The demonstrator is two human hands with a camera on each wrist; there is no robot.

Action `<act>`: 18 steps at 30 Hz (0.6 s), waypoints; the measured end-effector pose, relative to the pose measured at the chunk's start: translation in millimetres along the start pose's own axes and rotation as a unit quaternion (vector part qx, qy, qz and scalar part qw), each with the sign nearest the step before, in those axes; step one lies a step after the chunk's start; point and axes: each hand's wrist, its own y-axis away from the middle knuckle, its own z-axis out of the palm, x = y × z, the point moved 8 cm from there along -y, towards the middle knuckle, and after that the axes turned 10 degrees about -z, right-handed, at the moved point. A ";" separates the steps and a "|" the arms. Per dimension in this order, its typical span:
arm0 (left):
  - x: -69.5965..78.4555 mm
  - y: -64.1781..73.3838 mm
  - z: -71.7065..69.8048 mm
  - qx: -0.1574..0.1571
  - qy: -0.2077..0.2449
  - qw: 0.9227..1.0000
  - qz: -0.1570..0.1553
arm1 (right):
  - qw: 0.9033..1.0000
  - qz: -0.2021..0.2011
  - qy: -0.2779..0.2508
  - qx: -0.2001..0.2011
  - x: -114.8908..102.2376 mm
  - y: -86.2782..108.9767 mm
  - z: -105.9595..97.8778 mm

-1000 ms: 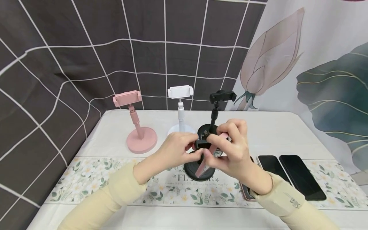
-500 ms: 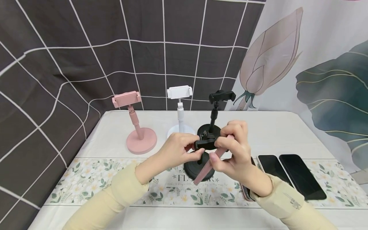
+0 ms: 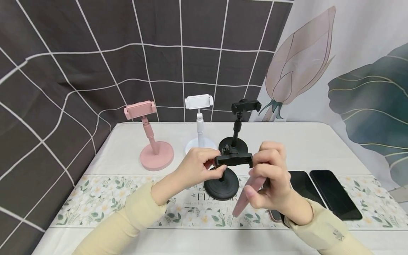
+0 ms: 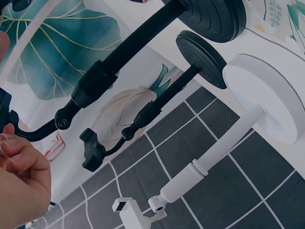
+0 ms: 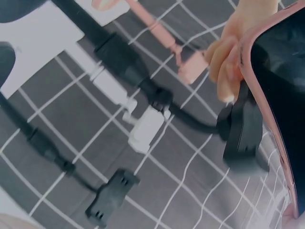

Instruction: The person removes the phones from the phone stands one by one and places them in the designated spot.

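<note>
In the head view my left hand [image 3: 200, 165] grips the left end of the clamp [image 3: 234, 160] on the nearer black phone stand [image 3: 221, 185]. The left wrist view shows that hand [image 4: 24, 179] with curled fingers at the clamp. To the right of the clamp my right hand [image 3: 271, 175] holds a pink-edged smartphone [image 3: 246, 198], tilted and seen nearly edge-on. Its dark screen and pink rim fill the right side of the right wrist view, where the phone [image 5: 283, 81] overlaps part of the black clamp [image 5: 244, 138].
Behind stand a pink phone stand [image 3: 156, 156], a white phone stand [image 3: 200, 124] and a second black phone stand [image 3: 237, 129]. At the right lie black phones, one [image 3: 334, 194] fully visible, another [image 3: 304, 184] partly covered. A further phone edge [image 3: 275, 215] shows under the right wrist.
My right hand has drawn the smartphone right and toward me, away from the clamp, whose right end now shows. The left hand has kept its grip in nearly the same place.
</note>
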 end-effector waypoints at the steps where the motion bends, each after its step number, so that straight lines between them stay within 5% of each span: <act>1: -0.2 0.1 0.5 0.000 0.003 1.000 0.000 | 1.000 0.002 0.003 0.007 0.9 0.1 -3.6; 11: -3.4 2.3 4.4 0.002 0.027 1.000 -0.009 | 0.995 0.013 0.096 0.037 9.5 3.8 -39.2; 18: -6.0 3.7 3.8 0.008 0.040 0.999 -0.015 | 0.975 0.007 0.219 0.019 23.0 8.9 -61.3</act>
